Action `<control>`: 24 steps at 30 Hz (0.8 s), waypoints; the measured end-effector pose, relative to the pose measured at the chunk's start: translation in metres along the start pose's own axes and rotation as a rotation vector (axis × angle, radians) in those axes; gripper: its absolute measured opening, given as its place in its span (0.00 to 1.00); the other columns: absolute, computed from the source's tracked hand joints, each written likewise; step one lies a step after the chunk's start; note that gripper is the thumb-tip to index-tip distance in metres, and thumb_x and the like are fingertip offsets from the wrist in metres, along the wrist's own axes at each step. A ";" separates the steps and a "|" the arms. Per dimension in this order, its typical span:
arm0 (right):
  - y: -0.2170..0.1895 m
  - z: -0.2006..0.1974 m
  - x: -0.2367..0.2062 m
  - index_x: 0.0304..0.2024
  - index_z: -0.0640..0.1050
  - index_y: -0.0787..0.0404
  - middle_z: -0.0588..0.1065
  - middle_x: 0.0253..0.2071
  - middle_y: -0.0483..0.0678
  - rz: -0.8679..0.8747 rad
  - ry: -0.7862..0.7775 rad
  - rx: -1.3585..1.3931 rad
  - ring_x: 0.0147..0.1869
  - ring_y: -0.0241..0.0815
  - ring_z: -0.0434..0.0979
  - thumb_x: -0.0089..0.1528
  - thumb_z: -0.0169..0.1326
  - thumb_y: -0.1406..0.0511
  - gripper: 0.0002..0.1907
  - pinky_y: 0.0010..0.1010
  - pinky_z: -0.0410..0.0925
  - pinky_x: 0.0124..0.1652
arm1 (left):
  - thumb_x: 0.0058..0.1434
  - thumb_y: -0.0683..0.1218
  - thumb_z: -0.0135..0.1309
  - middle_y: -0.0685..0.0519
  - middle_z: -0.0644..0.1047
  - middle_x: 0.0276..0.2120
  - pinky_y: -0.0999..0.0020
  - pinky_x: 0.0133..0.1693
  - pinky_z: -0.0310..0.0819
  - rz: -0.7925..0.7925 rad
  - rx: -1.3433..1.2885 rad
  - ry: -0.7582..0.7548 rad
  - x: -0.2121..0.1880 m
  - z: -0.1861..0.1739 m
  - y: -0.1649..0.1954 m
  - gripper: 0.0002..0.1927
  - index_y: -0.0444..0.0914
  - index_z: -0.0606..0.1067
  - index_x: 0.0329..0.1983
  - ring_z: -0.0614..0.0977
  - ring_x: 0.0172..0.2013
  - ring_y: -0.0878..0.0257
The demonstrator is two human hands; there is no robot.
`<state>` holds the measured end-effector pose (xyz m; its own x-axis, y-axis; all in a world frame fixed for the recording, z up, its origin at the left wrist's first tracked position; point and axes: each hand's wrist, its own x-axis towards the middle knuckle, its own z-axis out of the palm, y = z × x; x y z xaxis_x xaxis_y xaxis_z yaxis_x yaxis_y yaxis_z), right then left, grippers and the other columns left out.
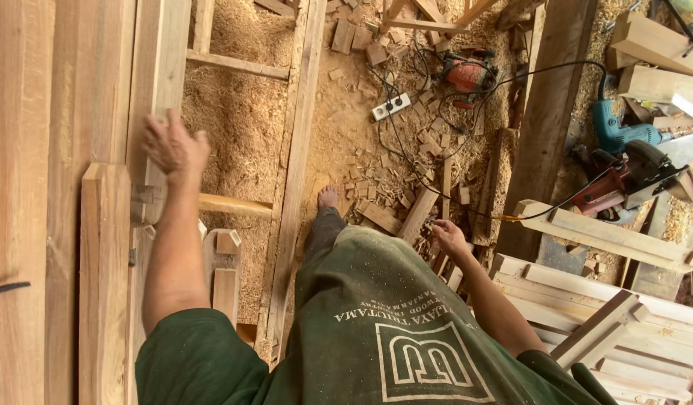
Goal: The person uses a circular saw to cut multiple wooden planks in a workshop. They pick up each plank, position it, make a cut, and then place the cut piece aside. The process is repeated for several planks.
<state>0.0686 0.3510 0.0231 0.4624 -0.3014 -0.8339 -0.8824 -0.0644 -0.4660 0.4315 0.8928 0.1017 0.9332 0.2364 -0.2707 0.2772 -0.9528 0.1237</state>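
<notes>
I look straight down my green shirt at a sawdust-covered floor. My left hand (pixel 174 146) is raised with fingers spread, hovering over the edge of a long upright plank (pixel 160 67) and holding nothing. A shorter thick board (pixel 104 277) stands just left of that forearm. My right hand (pixel 450 238) hangs low by my side, fingers loosely curled and empty, above scattered wood offcuts (pixel 417 214). My bare foot (pixel 328 197) rests on the floor beside a long timber rail (pixel 297 150).
A white power strip (pixel 391 106) and an orange power tool (pixel 466 73) lie in tangled cables. A teal drill (pixel 620 133) and a red circular saw (pixel 624 180) sit at right. Stacked light planks (pixel 631 330) fill the lower right; wide boards (pixel 20 187) line the left.
</notes>
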 end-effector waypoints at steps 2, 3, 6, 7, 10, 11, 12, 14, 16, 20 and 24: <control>0.001 0.001 0.002 0.61 0.73 0.63 0.77 0.44 0.52 -0.016 -0.019 0.028 0.43 0.41 0.77 0.66 0.52 0.60 0.23 0.33 0.74 0.46 | 0.52 0.54 0.68 0.31 0.63 0.58 0.34 0.51 0.64 0.221 0.045 0.307 -0.034 0.004 0.021 0.38 0.41 0.67 0.65 0.69 0.57 0.37; 0.001 0.003 0.002 0.61 0.73 0.63 0.77 0.44 0.52 -0.013 -0.010 -0.012 0.43 0.41 0.77 0.67 0.52 0.59 0.22 0.34 0.73 0.46 | 0.54 0.55 0.68 0.36 0.65 0.57 0.39 0.49 0.66 0.234 -0.070 0.282 -0.054 0.010 0.032 0.34 0.42 0.69 0.61 0.70 0.54 0.43; 0.003 0.011 0.001 0.61 0.73 0.65 0.78 0.45 0.52 -0.032 -0.028 -0.084 0.43 0.41 0.78 0.68 0.52 0.60 0.22 0.35 0.72 0.47 | 0.59 0.46 0.64 0.50 0.68 0.45 0.67 0.34 0.75 0.325 -0.242 0.228 -0.118 0.037 0.056 0.21 0.45 0.71 0.53 0.74 0.42 0.59; 0.005 0.011 -0.001 0.61 0.73 0.65 0.79 0.46 0.52 -0.036 -0.038 -0.068 0.44 0.40 0.79 0.67 0.52 0.61 0.23 0.34 0.73 0.48 | 0.52 0.49 0.67 0.44 0.69 0.43 0.68 0.26 0.73 0.359 -0.297 0.241 -0.142 0.051 0.067 0.27 0.40 0.70 0.52 0.74 0.36 0.57; 0.019 0.000 -0.011 0.63 0.71 0.63 0.77 0.52 0.48 -0.060 -0.043 -0.079 0.48 0.37 0.79 0.67 0.53 0.59 0.25 0.34 0.74 0.49 | 0.63 0.56 0.61 0.44 0.77 0.36 0.57 0.37 0.76 0.537 -0.512 -0.012 -0.224 0.096 0.092 0.25 0.36 0.73 0.55 0.80 0.36 0.51; 0.025 -0.014 -0.016 0.64 0.70 0.61 0.76 0.54 0.46 -0.067 -0.006 -0.079 0.50 0.35 0.79 0.67 0.53 0.57 0.26 0.34 0.73 0.49 | 0.64 0.59 0.61 0.45 0.78 0.35 0.54 0.37 0.75 0.516 -0.487 -0.160 -0.248 0.110 0.101 0.20 0.39 0.76 0.47 0.80 0.37 0.48; 0.037 -0.031 -0.025 0.65 0.70 0.59 0.77 0.54 0.47 -0.038 0.019 -0.029 0.49 0.38 0.80 0.67 0.52 0.57 0.26 0.35 0.73 0.48 | 0.59 0.59 0.61 0.48 0.78 0.32 0.57 0.36 0.75 0.489 -0.566 -0.365 -0.270 0.123 0.112 0.24 0.44 0.77 0.54 0.80 0.34 0.53; 0.062 -0.051 -0.042 0.67 0.69 0.55 0.78 0.54 0.50 0.009 0.075 0.071 0.45 0.46 0.82 0.67 0.48 0.58 0.26 0.39 0.75 0.45 | 0.61 0.58 0.59 0.51 0.79 0.30 0.63 0.35 0.75 0.565 -0.554 -0.448 -0.304 0.145 0.131 0.22 0.45 0.78 0.55 0.80 0.31 0.59; 0.087 -0.066 -0.065 0.63 0.74 0.60 0.75 0.56 0.49 -0.268 0.208 0.141 0.47 0.39 0.79 0.67 0.52 0.56 0.24 0.33 0.74 0.46 | 0.63 0.55 0.57 0.52 0.79 0.30 0.64 0.34 0.75 0.641 -0.557 -0.478 -0.325 0.156 0.148 0.19 0.41 0.79 0.52 0.80 0.31 0.61; 0.146 -0.073 -0.117 0.62 0.72 0.61 0.78 0.50 0.53 -0.274 0.252 0.468 0.45 0.41 0.77 0.66 0.52 0.59 0.23 0.34 0.72 0.44 | 0.72 0.52 0.52 0.49 0.78 0.33 0.67 0.35 0.74 0.816 -0.608 -0.408 -0.334 0.150 0.185 0.18 0.34 0.76 0.54 0.79 0.31 0.62; 0.215 -0.079 -0.175 0.62 0.73 0.60 0.78 0.54 0.51 -0.292 0.520 0.595 0.50 0.40 0.77 0.67 0.50 0.63 0.20 0.31 0.73 0.47 | 0.77 0.51 0.45 0.53 0.76 0.34 0.73 0.32 0.72 0.680 -0.917 -0.600 -0.366 0.135 0.250 0.17 0.33 0.73 0.56 0.77 0.29 0.66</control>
<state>-0.2091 0.3146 0.0918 0.4377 -0.7597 -0.4808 -0.4732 0.2601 -0.8417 0.1289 0.5420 0.1025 0.7664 -0.5919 -0.2494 0.0671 -0.3123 0.9476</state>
